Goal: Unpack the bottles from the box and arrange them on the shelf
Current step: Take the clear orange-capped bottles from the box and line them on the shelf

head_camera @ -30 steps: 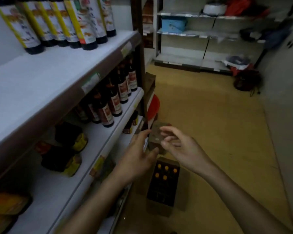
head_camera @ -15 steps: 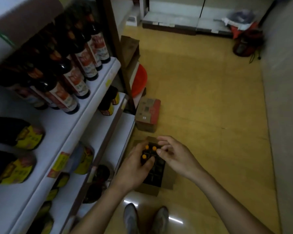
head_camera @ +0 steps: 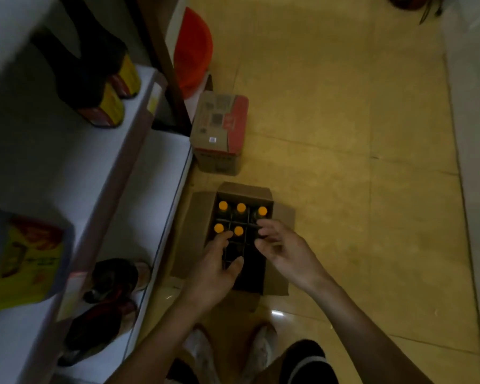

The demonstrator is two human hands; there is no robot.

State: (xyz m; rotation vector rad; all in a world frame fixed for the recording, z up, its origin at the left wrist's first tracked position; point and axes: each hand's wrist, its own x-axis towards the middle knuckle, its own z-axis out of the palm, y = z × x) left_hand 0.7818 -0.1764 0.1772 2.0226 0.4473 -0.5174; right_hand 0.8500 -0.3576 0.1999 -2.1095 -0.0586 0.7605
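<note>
Lower now, left hand (head_camera: 214, 270) and right hand (head_camera: 284, 249) reach into the open box (head_camera: 279, 284) on the floor (head_camera: 344, 134) beside the shelf (head_camera: 139, 173).
Five orange-capped bottles (head_camera: 241, 207) stand upright in its dividers. The left spreads loosely, holding nothing. The right curls over a hidden cell, likely to lift one, though its grip is unclear.

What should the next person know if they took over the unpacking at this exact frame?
Left hand: open, fingers spread over the near cells of the box, gripping nothing.
Right hand: fingers curled over the right column; whether they grip a bottle is hidden.
The box sits open on the floor beside the shelf. Five orange-capped bottles show in its far rows; near cells look empty.
Done: box opened.
Left: lift out the bottles, stand them on the shelf. A second box beyond is closed.
</note>
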